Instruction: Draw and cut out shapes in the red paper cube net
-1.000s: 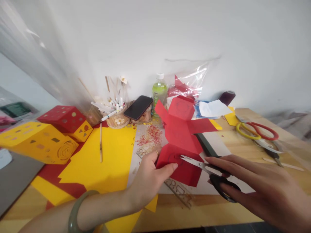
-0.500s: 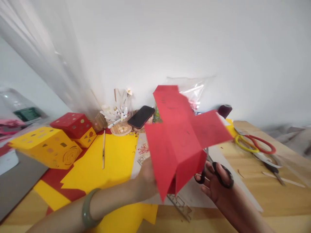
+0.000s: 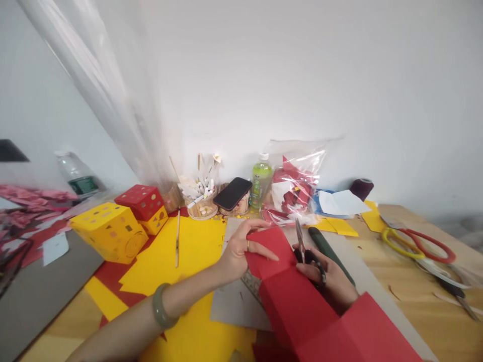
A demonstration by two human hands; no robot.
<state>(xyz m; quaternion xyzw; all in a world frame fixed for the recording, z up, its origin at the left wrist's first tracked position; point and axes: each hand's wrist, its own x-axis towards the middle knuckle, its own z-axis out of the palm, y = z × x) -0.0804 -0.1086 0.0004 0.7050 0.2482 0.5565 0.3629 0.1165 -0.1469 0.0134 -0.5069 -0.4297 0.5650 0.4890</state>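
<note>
My left hand [image 3: 245, 251], with a ring and a green bangle on the wrist, pinches the far end of a folded red paper sheet [image 3: 294, 296]. The sheet has creased panels and stretches toward me, past the bottom edge of the view. My right hand [image 3: 332, 274] grips a pair of black-handled scissors [image 3: 313, 259], blades pointing up and away beside the paper's right edge. Whether the blades touch the paper I cannot tell. Beneath lie a grey board [image 3: 230, 306], partly covered, and a dark green tool handle [image 3: 328, 251] behind my right hand.
Yellow paper [image 3: 192, 251] spreads on the left, a thin stick on it. A yellow box [image 3: 109, 231] and a red box [image 3: 139, 201] stand beyond. At the back are a phone [image 3: 233, 193], a bottle [image 3: 261, 181] and a plastic bag [image 3: 294, 186]. Large scissors [image 3: 426, 244] lie right.
The red paper has been turned and lowered toward me, its far end now in my left hand. The scissors have come up beside that end, and the view has shifted.
</note>
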